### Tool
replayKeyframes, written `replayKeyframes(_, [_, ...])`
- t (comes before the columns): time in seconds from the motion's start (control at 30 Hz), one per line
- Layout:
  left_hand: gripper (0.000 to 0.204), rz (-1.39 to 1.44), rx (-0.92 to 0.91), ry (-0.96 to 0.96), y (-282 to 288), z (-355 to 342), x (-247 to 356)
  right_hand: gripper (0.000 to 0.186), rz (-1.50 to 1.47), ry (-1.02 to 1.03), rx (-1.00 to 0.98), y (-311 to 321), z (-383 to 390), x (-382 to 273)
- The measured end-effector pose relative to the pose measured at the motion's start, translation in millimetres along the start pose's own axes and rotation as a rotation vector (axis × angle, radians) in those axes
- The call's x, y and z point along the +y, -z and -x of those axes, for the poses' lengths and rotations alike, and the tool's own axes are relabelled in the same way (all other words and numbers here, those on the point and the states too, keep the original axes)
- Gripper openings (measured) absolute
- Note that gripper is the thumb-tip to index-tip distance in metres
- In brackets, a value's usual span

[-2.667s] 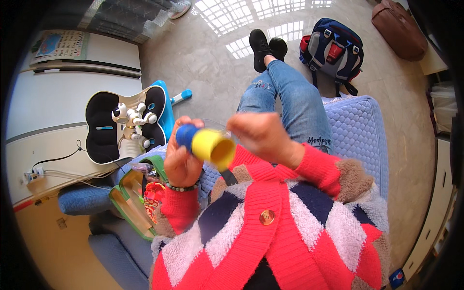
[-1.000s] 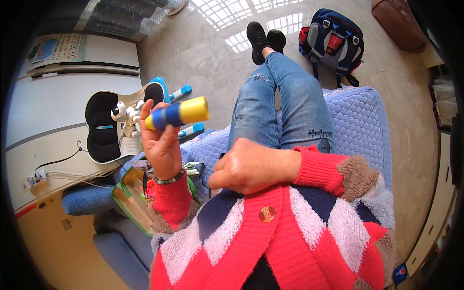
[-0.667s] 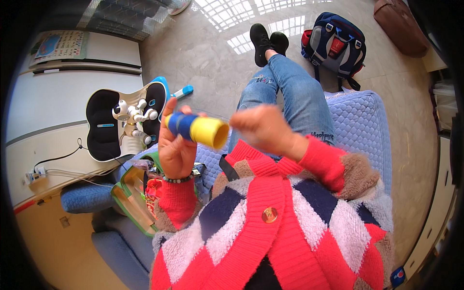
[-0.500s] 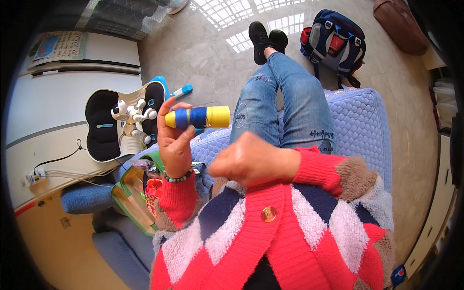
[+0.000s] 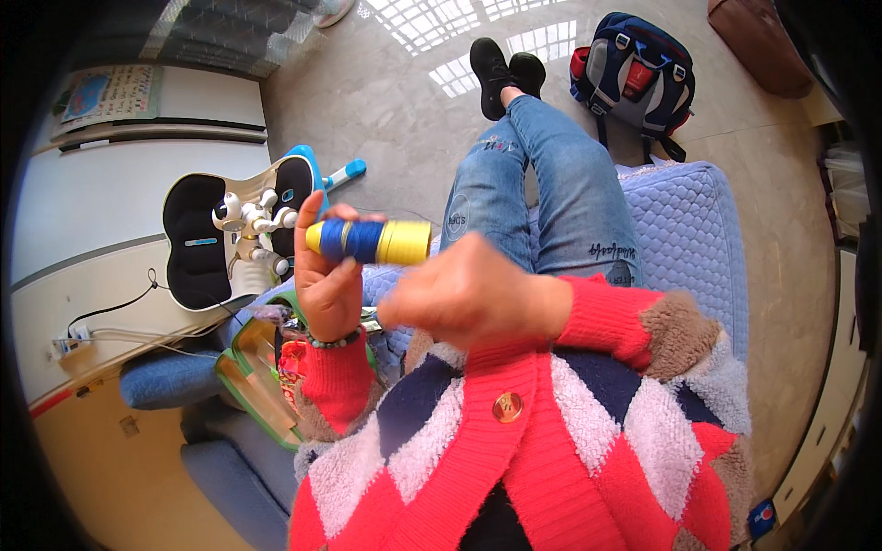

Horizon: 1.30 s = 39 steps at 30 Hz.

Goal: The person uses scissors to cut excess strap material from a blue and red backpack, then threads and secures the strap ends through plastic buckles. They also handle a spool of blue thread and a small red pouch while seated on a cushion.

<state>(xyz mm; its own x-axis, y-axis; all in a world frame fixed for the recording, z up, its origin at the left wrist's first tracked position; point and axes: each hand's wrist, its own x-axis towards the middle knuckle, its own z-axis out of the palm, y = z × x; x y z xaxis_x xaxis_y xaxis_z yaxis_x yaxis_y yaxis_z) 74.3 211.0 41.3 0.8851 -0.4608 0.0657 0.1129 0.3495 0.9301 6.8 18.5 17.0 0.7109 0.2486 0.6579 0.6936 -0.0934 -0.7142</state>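
Between the thumb and fingers of my left hand lies a yellow thread spool, held roughly level with its narrow end to the left. Blue thread is wound around the spool's middle. Just below and right of its wide end is my right hand, closed and blurred by motion, the back of it toward me. Whatever its fingers pinch is hidden or too fine to make out. A beaded bracelet circles my left wrist.
A white toy robot rests on a black-cushioned seat at the left. Beside my left forearm is an open green-edged bag with packets. My jeans-clad legs stretch over a quilted blue cover. A dark blue backpack stands on the floor.
The spool has dropped slightly and tilted a little, still in my left hand. My right hand has shifted a bit left and up, closer to the spool, and is blurred.
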Motion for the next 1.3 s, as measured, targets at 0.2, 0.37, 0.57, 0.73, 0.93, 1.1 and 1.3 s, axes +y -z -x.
replayKeyframes(0.2, [0.096,0.577,-0.173,0.19,13.8,0.1,8.5,0.021,-0.162,-0.51,0.334,27.4,-1.3,35.8])
replayKeyframes(0.37, [0.098,0.597,-0.193,0.276,8.1,11.0,2.3,0.047,-0.266,-0.393,0.244,-12.1,8.5,48.6])
replayKeyframes(0.57, [0.092,0.673,-0.044,0.331,10.6,24.8,-4.9,0.019,-0.784,-0.825,-0.142,7.5,24.3,42.6])
replayKeyframes(0.73, [0.087,0.706,-0.016,0.358,18.1,34.5,-12.2,0.019,-0.697,-0.862,-0.061,42.1,39.2,37.2])
replayKeyframes(0.93, [0.088,0.629,0.08,0.395,21.8,34.8,-19.0,0.02,-0.684,-1.059,0.127,63.2,63.5,34.6])
replayKeyframes(1.1, [0.078,0.513,0.205,0.414,23.3,35.8,-22.0,0.022,-0.624,-1.048,0.244,84.0,79.0,35.0])
replayKeyframes(1.3, [0.063,0.471,0.274,0.518,29.1,37.0,-20.3,0.015,-0.267,-0.959,0.136,112.2,85.3,26.9])
